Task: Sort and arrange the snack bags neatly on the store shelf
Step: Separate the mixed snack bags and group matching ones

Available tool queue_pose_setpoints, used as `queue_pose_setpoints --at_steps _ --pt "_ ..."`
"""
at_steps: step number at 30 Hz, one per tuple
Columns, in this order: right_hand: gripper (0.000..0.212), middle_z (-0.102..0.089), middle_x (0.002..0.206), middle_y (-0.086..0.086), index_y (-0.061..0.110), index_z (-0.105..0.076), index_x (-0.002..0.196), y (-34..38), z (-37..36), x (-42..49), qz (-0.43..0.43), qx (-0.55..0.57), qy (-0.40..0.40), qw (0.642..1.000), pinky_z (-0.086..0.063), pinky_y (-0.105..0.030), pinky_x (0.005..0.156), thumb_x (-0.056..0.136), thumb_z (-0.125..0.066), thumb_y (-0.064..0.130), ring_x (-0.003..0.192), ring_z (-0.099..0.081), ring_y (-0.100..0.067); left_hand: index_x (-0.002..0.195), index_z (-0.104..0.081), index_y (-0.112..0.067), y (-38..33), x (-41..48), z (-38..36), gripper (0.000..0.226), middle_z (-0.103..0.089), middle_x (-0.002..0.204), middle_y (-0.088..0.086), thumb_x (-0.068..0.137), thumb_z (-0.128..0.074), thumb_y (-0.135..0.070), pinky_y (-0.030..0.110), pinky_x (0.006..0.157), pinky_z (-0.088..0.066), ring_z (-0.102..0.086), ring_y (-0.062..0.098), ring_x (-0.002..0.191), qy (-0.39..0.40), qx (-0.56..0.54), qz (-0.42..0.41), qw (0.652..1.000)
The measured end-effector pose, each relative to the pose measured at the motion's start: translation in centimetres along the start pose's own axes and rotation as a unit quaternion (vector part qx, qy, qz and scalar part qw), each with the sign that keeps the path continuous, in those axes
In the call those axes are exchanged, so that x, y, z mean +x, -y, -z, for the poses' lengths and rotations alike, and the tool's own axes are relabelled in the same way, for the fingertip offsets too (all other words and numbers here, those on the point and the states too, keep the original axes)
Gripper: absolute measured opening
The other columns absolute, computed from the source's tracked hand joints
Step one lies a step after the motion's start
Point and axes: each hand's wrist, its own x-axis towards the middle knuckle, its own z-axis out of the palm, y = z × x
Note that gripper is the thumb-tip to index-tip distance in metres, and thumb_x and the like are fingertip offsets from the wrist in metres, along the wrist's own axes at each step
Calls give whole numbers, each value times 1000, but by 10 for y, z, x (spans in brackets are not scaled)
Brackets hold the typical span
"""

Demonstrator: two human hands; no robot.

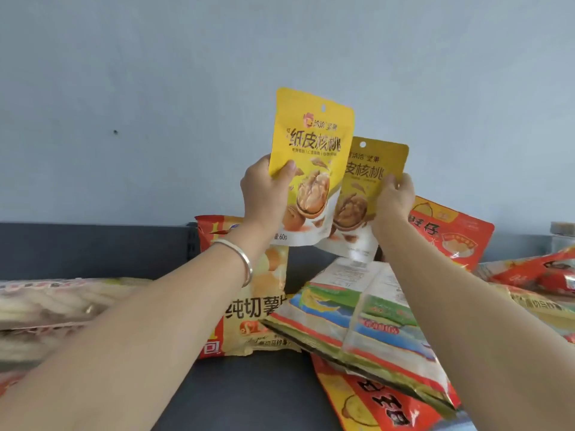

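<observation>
**Gripping one walnut bag per hand**

Left hand [264, 194] pinches front walnut bag [314, 150] by its left edge, right hand [393, 202] pinches rear walnut bag [370, 181] by its right edge. Both upright, overlapping, above shelf [249, 396] strewn with other snack bags [357, 321].

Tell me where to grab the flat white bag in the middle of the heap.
Pinch the white bag along its near-left sealed edge, coming in from the front-left over the bare shelf. That long edge looks slightly lifted and overhangs the red bag beneath it, so fingers can probably slide under without disturbing its neighbours.
</observation>
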Motion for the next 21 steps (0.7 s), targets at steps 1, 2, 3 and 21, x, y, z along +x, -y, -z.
queue_pose_setpoints --at_steps 1,2,3,21 --pt "33 -53 130 -21 5 -47 128 -1 -3 8 -7 11 29 999 -47 -42 92 104 -33 24 127 -36 -35 80 -62 -18 1 0 -5 12 -61 69 -16 91 -57 -17 29 72 -48 -57 4 67 -10 12 2 1000" --pt "31 -56 124 -21 6 -49 124 -6 -9 16 -9 27 58 998 -49 -40 85 104 -34 25 105 -27 -6 80 -62 -18 2 0 -10 12 -61 69 -16 91 -57 -17 29 72 -48 -57 4 66 -23 20 4 1000" --pt "28 -62 111 -17 9 -52 119 -9 -16 25 -14 39 87 995 -51 -37 77 104 -35 25 117 -47 -43 80 -62 -18 3 0 -13 12 -62 70 -15 91 -57 -17 29 72 -48 -58 4 67 -36 24 5 999" --pt "43 -55 131 -12 9 -50 136 -64 -2 68 -75 -167 254 950 -39 -31 83 93 -51 5 116 -52 -28 148 -7 -23 53 -21 -78 78 -39 137 17 89 -49 3 40 95 -43 -47 35 119 97 312 202 923"
